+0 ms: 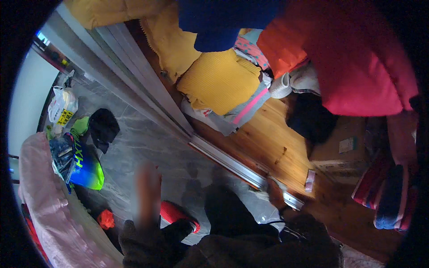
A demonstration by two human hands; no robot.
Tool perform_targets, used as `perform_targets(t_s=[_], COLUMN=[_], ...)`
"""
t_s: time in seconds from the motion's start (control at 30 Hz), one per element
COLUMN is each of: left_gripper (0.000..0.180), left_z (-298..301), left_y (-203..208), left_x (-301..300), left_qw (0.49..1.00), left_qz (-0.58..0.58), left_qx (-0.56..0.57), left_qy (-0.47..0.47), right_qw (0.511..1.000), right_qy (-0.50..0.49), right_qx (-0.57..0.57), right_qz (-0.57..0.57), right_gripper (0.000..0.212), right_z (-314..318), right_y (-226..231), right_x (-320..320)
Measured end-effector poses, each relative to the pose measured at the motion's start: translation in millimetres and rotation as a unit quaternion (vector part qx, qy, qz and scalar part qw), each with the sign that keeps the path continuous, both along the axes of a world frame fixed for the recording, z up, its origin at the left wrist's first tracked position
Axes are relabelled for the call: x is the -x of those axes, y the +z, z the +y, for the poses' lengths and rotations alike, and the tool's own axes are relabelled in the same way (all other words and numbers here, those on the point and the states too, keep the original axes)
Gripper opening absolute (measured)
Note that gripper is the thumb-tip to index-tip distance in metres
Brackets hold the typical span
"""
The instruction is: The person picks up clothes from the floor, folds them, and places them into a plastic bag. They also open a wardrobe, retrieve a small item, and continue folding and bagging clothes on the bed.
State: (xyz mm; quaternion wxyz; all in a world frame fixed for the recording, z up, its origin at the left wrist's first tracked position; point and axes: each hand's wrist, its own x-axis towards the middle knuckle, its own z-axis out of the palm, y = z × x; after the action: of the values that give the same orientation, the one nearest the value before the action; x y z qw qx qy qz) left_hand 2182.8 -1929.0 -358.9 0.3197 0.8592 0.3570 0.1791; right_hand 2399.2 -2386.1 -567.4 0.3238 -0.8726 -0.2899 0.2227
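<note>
My right hand (276,195) reaches down to the metal sliding-door track (232,163) at the right of centre. Under and beside its fingers shows a bit of pale, crumpled cloth (261,195), pressed against the track. My left hand (146,192) hangs over the grey tiled floor, left of centre. It is smeared, so its fingers cannot be made out. Below it a red shoe (175,215) shows on my foot, partly hidden by my dark trousers and sleeve.
Beyond the track, a folded yellow knit (219,82) tops a clothes pile on the wooden wardrobe floor (259,134). Red (357,67) and blue (228,20) garments hang above. A cardboard box (342,147) stands right. Bags (87,167) and a pink-covered bed edge (40,178) lie left.
</note>
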Motion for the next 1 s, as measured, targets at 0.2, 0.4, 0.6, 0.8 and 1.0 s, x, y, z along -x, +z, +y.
perform_targets(t_s=[0.2,0.4,0.6,0.8,1.0], left_gripper=[0.034,0.034,0.035,0.037,0.036], left_z=[-2,-4,-1,15,48], left_y=[-5,6,15,30,35], left_x=[2,12,20,36,42], left_qw=[0.996,0.991,0.987,0.987,0.980], left_qz=[0.031,0.035,0.021,0.011,-0.034], left_qx=[-0.079,-0.120,-0.157,-0.147,-0.161], left_qy=[-0.019,-0.035,-0.002,0.066,0.112], right_qw=[0.968,0.957,0.982,0.963,0.931], right_qy=[-0.150,-0.104,0.157,0.243,0.290], right_qx=[0.197,0.214,-0.008,-0.118,-0.140], right_qz=[-0.038,-0.166,-0.106,-0.016,-0.169], right_gripper=[0.045,0.051,0.055,0.055,0.059], right_z=[-192,-122,97,311,446], right_y=[-25,-66,-24,54,34], right_x=[29,19,-5,24,35])
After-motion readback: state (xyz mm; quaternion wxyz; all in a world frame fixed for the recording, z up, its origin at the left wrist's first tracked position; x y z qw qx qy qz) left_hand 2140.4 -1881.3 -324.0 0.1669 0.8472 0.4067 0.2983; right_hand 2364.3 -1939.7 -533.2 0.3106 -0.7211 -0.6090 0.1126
